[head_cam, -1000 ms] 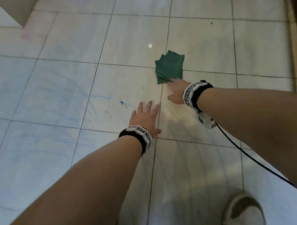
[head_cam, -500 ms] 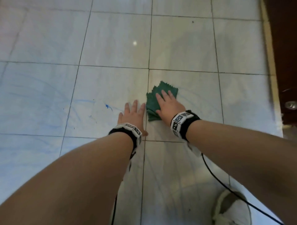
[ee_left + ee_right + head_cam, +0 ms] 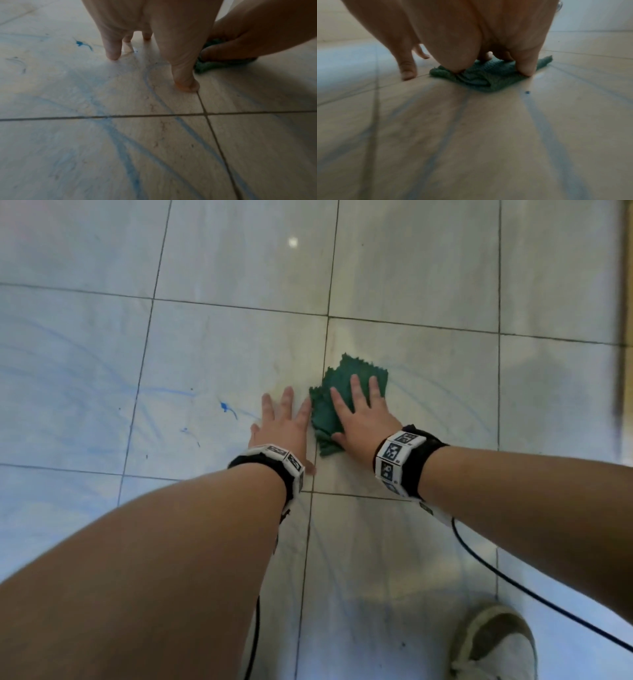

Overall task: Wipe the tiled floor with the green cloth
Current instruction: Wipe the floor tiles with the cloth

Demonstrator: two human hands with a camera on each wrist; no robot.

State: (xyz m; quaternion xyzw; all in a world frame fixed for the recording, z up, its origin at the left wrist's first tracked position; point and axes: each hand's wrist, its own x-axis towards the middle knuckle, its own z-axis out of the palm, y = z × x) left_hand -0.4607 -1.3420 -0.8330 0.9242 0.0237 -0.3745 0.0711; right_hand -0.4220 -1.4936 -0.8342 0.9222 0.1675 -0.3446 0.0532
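A crumpled green cloth [image 3: 329,405] lies on the pale tiled floor [image 3: 222,344] beside a grout line. My right hand [image 3: 359,412] lies flat on top of it, fingers straight and spread, pressing it down; the right wrist view shows the cloth [image 3: 481,79] bunched under the palm. Just left of it my left hand [image 3: 281,426] rests flat on the bare tile, fingers straight, close to the cloth's edge. In the left wrist view the left fingertips [image 3: 112,54] touch the floor and a bit of cloth [image 3: 204,67] shows under the right hand.
A blue blot [image 3: 224,406] and faint blue smear lines [image 3: 120,135] mark the tiles left of the hands. A white shoe [image 3: 493,645] stands at the bottom right, a black cable [image 3: 513,580] trailing over the floor. A dark edge [image 3: 627,302] runs along the right.
The right hand has drawn the cloth toward me from the far tile, then laid flat on it beside the left hand. The left hand has stayed put on the tile.
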